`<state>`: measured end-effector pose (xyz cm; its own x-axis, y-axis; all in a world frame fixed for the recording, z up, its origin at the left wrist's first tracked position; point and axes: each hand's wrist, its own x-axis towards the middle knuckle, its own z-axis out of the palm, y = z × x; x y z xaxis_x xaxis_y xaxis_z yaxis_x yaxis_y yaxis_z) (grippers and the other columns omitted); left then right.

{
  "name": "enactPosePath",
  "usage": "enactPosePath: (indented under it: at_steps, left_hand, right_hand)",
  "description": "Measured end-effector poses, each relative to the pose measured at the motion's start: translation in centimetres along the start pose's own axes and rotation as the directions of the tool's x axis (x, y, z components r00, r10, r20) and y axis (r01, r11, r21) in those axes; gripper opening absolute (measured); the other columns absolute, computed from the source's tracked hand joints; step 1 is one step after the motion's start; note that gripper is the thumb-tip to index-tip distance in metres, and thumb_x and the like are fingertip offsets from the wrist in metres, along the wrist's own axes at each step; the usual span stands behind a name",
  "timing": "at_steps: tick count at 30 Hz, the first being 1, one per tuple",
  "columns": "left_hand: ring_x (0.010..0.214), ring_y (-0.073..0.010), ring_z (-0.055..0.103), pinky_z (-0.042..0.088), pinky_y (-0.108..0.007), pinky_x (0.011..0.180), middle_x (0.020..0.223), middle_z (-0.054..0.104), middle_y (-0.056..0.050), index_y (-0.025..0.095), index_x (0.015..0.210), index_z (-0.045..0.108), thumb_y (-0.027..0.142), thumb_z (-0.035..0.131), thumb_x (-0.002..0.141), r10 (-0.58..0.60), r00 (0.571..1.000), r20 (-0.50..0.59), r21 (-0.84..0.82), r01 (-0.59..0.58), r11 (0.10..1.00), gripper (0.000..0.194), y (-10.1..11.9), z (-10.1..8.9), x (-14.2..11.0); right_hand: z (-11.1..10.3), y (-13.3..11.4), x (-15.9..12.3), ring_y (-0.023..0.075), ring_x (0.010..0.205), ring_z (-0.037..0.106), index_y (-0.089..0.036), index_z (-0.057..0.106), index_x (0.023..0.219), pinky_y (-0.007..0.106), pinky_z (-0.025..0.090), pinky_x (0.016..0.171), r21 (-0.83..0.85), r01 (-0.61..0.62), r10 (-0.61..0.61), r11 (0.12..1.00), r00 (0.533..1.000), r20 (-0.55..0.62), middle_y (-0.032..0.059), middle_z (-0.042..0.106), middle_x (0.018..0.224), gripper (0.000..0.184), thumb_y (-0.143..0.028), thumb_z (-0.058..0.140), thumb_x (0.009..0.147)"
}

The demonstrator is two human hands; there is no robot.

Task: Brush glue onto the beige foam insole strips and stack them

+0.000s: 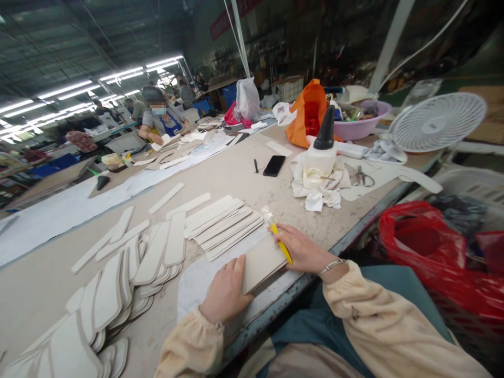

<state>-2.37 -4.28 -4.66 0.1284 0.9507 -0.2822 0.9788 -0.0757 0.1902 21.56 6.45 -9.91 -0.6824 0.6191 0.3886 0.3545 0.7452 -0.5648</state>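
Observation:
My right hand [302,247] is closed around a brush with a yellow handle [284,249]. Its bristle end [266,214] is clotted with whitish stuff and points away from me. Under that hand lies a stack of pale flat strips [260,260] at the table's near edge. My left hand [226,287] grips the left end of this stack, fingers on the far side and thumb toward me. Just beyond, more strips [224,223] lie overlapped in a fanned row on a white sheet [192,278].
Heaped curved pieces [106,294] spread at left. Farther right are a phone [274,165], a white bottle with a black cone [319,157], scissors [361,177], an orange bag [309,118] and a fan [437,123]. A red bag [425,247] hangs beside the table. A co-worker [163,118] sits across.

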Motion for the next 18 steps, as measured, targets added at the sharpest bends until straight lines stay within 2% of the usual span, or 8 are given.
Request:
enactPosePath:
  at_steps: [4,8,12,14,16,18]
  left_hand:
    - [0.109,-0.0298,0.055,0.042,-0.038,0.094,0.124,0.054,-0.015,0.015,0.140,0.033,0.033,0.065,0.066,-0.002,1.000,-0.009,0.031,0.002,1.000,0.082,0.1,-0.4,0.2]
    - [0.108,-0.0300,0.056,0.042,-0.038,0.094,0.123,0.056,-0.014,0.017,0.140,0.036,0.036,0.066,0.067,-0.040,0.999,-0.014,0.026,0.041,0.999,0.081,0.1,-0.7,0.4]
    - [0.122,-0.0333,0.050,0.039,-0.043,0.102,0.136,0.050,-0.018,0.015,0.147,0.026,0.046,0.073,0.064,-0.043,0.997,-0.060,-0.059,0.040,0.997,0.100,-0.4,0.0,0.3]
    - [0.133,-0.0362,0.039,0.031,-0.050,0.109,0.145,0.042,-0.019,0.014,0.148,0.024,0.051,0.074,0.063,-0.054,0.989,-0.139,-0.114,0.038,0.993,0.105,-0.8,0.4,-0.2]
    - [0.137,-0.0359,0.034,0.026,-0.054,0.113,0.148,0.040,-0.018,0.014,0.144,0.033,0.049,0.068,0.071,-0.065,0.962,-0.264,-0.200,0.011,0.980,0.089,-0.8,0.2,-1.1]
    - [0.132,-0.0306,0.044,0.032,-0.050,0.111,0.139,0.051,-0.014,0.017,0.129,0.052,0.040,0.055,0.084,-0.061,0.915,-0.399,-0.348,-0.089,0.933,0.050,-0.3,-1.2,-2.7]
  right_hand:
    - [-0.5,-0.2,0.6,0.0272,0.118,0.049,-0.021,0.053,0.104,0.041,0.045,0.097,0.058,-0.008,0.007,0.998,1.000,0.017,0.0090,0.061,0.109,0.045,-0.009,0.065,0.062]
    - [-0.3,0.2,1.1,0.0264,0.112,0.052,-0.021,0.051,0.101,0.040,0.048,0.091,0.094,-0.003,0.001,0.996,1.000,0.016,0.0088,0.061,0.111,0.046,-0.005,0.064,0.060]
    - [0.0,0.4,1.1,0.0281,0.123,0.047,-0.021,0.049,0.101,0.043,0.043,0.100,0.042,-0.038,0.039,0.998,0.999,-0.008,0.0099,0.059,0.117,0.047,-0.006,0.065,0.059]
    - [-0.3,0.3,0.8,0.0296,0.133,0.039,-0.022,0.048,0.102,0.046,0.038,0.106,0.021,-0.065,0.066,0.998,0.997,-0.043,0.0116,0.057,0.123,0.048,-0.013,0.070,0.060]
    - [-0.8,0.0,0.5,0.0296,0.139,0.031,-0.023,0.044,0.104,0.048,0.035,0.110,0.025,-0.080,0.081,0.996,0.994,-0.068,0.0137,0.053,0.131,0.051,-0.023,0.075,0.063]
    - [-1.2,-0.2,0.0,0.0295,0.142,0.028,-0.024,0.041,0.104,0.048,0.035,0.110,0.038,-0.092,0.094,0.995,0.992,-0.079,0.0152,0.050,0.137,0.054,-0.031,0.076,0.065]
